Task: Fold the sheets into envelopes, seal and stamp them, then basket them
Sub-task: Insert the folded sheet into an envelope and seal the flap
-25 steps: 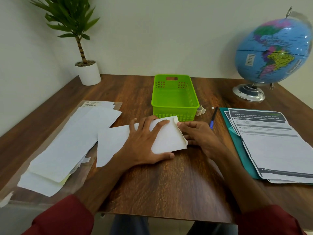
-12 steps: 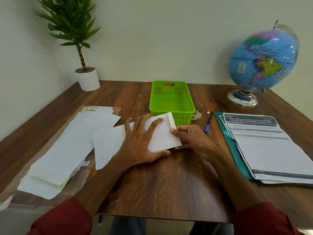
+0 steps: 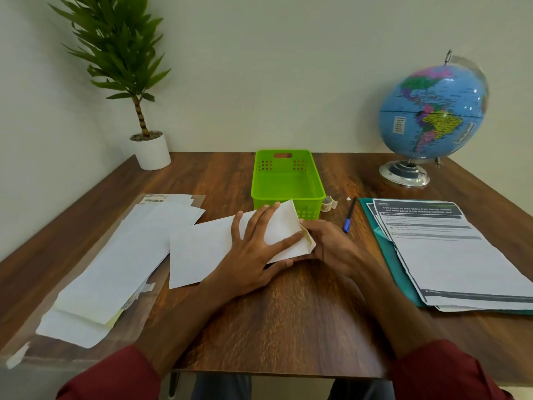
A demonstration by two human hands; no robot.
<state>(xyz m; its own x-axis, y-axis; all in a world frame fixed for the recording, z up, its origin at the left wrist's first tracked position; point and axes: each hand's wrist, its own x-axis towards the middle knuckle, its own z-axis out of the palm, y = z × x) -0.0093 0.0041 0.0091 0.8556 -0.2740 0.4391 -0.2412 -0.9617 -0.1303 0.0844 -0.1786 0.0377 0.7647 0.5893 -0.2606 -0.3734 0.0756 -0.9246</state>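
Observation:
A white envelope (image 3: 202,249) lies on the wooden table in front of the green basket (image 3: 255,183). My left hand (image 3: 256,252) presses flat on its right half with fingers spread. My right hand (image 3: 331,246) sits at the envelope's right end, its curled fingers pinching the small flap there, which is bent up and shows a yellowish strip. The basket holds nothing. A pile of white envelopes (image 3: 124,255) lies to the left on a clear plastic sleeve.
A small tape roll (image 3: 328,203) and a blue pen (image 3: 349,216) lie right of the basket. Printed sheets (image 3: 450,255) on a teal folder (image 3: 388,255) cover the right side. A globe (image 3: 432,111) stands back right, a potted plant (image 3: 151,151) back left.
My right hand has closed on the flap at the envelope's right end and bent it up. My left hand still presses on the envelope. The camera has tilted up.

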